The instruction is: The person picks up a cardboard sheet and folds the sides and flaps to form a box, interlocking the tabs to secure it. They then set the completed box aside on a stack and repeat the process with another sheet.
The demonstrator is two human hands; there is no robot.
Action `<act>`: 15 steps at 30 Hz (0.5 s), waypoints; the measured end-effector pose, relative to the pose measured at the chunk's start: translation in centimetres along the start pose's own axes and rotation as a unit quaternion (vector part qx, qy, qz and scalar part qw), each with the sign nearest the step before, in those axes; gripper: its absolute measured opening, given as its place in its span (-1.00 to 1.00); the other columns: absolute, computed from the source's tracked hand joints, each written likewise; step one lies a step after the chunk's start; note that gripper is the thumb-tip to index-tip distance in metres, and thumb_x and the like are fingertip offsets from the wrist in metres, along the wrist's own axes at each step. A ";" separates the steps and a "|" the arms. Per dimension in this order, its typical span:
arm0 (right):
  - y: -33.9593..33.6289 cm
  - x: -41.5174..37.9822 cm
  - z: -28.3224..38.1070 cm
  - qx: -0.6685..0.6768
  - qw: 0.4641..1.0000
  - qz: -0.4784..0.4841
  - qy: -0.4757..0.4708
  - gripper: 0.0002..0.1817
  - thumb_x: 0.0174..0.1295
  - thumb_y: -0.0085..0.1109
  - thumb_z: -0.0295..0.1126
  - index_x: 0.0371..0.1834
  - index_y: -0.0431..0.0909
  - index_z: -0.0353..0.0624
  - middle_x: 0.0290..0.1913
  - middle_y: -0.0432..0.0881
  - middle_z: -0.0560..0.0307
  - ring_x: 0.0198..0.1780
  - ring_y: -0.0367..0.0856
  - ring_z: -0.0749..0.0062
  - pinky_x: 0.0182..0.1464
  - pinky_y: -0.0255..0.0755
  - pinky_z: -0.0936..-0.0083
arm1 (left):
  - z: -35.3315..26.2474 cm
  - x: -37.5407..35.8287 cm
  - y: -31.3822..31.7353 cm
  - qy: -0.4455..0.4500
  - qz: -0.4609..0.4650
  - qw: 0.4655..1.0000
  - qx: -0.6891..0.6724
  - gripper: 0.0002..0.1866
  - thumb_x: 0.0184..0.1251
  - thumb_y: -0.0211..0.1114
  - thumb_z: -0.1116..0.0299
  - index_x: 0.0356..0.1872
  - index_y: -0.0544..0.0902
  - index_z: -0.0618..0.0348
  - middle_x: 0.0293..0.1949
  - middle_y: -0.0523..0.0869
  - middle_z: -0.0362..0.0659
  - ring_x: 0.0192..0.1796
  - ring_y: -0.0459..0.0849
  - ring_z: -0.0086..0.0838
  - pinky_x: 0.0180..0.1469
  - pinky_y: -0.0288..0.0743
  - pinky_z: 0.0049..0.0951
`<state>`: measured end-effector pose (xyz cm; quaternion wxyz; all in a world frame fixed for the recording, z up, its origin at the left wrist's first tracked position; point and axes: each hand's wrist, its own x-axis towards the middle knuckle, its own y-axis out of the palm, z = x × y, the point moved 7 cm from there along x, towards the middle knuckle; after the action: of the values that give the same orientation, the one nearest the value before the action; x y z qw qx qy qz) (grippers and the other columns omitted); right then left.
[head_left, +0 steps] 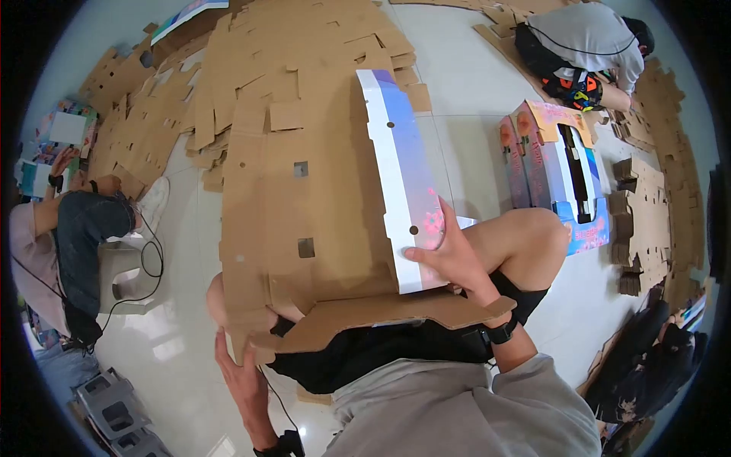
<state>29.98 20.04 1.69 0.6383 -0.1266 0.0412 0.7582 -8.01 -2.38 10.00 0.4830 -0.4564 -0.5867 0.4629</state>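
Observation:
A large, partly folded cardboard box (335, 198) lies across my lap with its plain brown inside facing up. Its right wall stands folded up, showing a white edge and a blue and pink floral print. My right hand (457, 259) grips that wall near its close end, thumb on the white edge and fingers over the printed face. At the near left corner, my left hand (240, 373) holds a brown flap between fingers and thumb; part of the grip is hidden. The near flap is bent upward against my body.
Folded printed boxes (560, 175) stand on the floor at right. Beyond them are stacked cardboard pieces (640, 221) and a crouching person (586, 46). Another person (84, 244) sits at left near a cable. Flat cardboard sheets (137, 122) cover the far floor; grey plastic stools (114, 404) stand lower left.

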 end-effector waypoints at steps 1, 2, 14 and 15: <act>0.1 -0.3 0.7 0.013 1.000 0.026 0.009 0.39 0.09 0.77 -0.27 0.78 -0.18 -0.43 0.68 0.24 -0.23 0.67 0.28 0.14 0.67 0.21 0.22 | 0.4 0.8 -0.3 -0.012 -0.004 0.999 -0.034 -0.40 0.12 0.41 0.73 0.25 0.71 0.08 0.51 0.48 0.14 0.51 0.46 0.27 0.51 0.42 0.18; 0.2 -0.5 1.1 0.000 1.000 0.025 0.003 0.38 0.10 0.76 -0.30 0.78 -0.17 -0.41 0.67 0.24 -0.22 0.67 0.28 0.15 0.67 0.21 0.22 | 0.8 1.4 -0.6 -0.025 -0.008 0.997 -0.068 -0.42 0.12 0.42 0.71 0.23 0.72 0.09 0.53 0.45 0.13 0.52 0.45 0.28 0.53 0.40 0.16; -0.2 -5.4 -0.2 -0.007 0.996 -0.017 -0.084 0.40 -0.02 0.77 -0.45 0.80 -0.13 -0.29 0.63 0.26 -0.12 0.66 0.27 0.10 0.67 0.22 0.16 | 1.5 7.0 2.6 -0.151 -0.022 0.939 -0.308 -0.50 0.26 0.50 0.60 0.25 0.66 0.23 0.41 0.54 0.09 0.48 0.53 0.03 0.57 0.35 -0.15; -0.1 -5.1 -0.1 -0.018 0.996 -0.012 -0.087 0.39 -0.03 0.78 -0.44 0.79 -0.10 -0.28 0.63 0.26 -0.14 0.66 0.27 0.09 0.67 0.22 0.16 | -0.3 7.0 1.6 -0.115 -0.057 0.951 -0.282 -0.48 0.28 0.48 0.62 0.29 0.65 0.23 0.45 0.52 0.13 0.52 0.51 0.05 0.58 0.33 -0.14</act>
<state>30.91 15.18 2.82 0.6465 -0.0724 -0.0299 0.7589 -8.39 4.82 9.51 0.2896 -0.4833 -0.7698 0.2999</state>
